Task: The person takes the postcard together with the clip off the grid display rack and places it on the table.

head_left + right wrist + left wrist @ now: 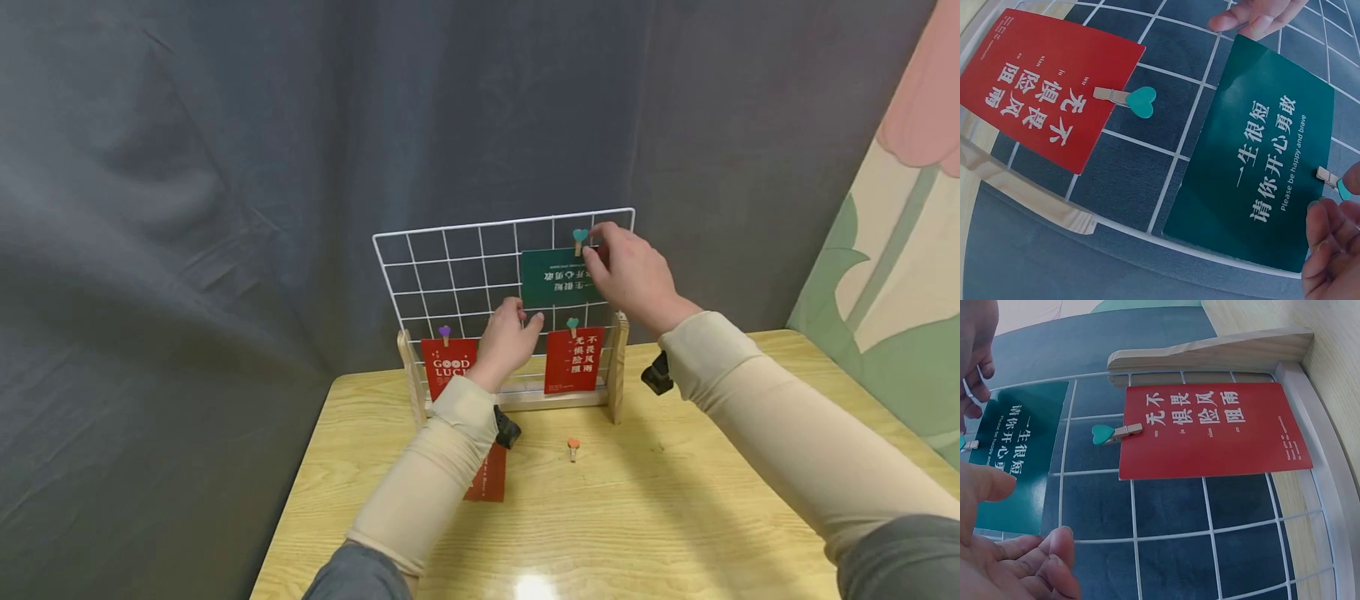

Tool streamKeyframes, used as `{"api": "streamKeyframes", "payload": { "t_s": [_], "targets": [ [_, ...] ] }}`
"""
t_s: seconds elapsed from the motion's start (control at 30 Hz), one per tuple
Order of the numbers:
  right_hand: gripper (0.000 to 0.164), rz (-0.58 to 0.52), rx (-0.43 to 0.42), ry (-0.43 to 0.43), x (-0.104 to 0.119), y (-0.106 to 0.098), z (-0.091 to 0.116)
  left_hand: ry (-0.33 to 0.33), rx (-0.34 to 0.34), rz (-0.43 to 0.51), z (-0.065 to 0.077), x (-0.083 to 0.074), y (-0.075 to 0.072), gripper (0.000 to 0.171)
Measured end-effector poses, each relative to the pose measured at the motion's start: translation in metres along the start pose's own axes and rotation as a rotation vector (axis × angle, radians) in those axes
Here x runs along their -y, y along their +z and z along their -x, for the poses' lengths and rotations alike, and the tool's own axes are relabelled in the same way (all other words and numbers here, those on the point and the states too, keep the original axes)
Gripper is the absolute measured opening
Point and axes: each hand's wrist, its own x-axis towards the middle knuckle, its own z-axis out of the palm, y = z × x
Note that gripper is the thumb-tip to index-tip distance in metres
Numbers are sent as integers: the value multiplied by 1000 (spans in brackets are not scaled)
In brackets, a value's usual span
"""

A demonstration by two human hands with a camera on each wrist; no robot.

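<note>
A green card (551,287) with white lettering hangs upside down near the top right of a white wire grid (465,225). A clothespin with a teal heart (580,239) sits on its upper edge. My right hand (633,271) is beside that clothespin, thumb and fingertips bent close to the heart, which they partly cover in the right wrist view. My left hand (510,337) is at the card's lower left corner, thumb and fingers spread apart. A red card (1216,431) hangs below, clipped by another teal-heart clothespin (1113,433).
The grid stands in a wooden base (617,367) on the table (675,500). A red "Good Luck" card (450,354) hangs at left under a purple-heart clothespin (445,333). Another red card (491,475) and an orange-heart clothespin (573,448) lie on the tabletop.
</note>
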Motion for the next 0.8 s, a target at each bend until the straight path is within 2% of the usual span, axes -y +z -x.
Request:
{"api": "streamKeyframes", "payload": {
  "t_s": [0.27, 0.8],
  "targets": [
    [37, -2, -9, -28, 1, -6, -3, -3, 2, 5, -1, -7, 6, 50],
    [41, 82, 50, -91, 7, -9, -19, 8, -93, -24, -10, -4, 2, 38]
  ]
}}
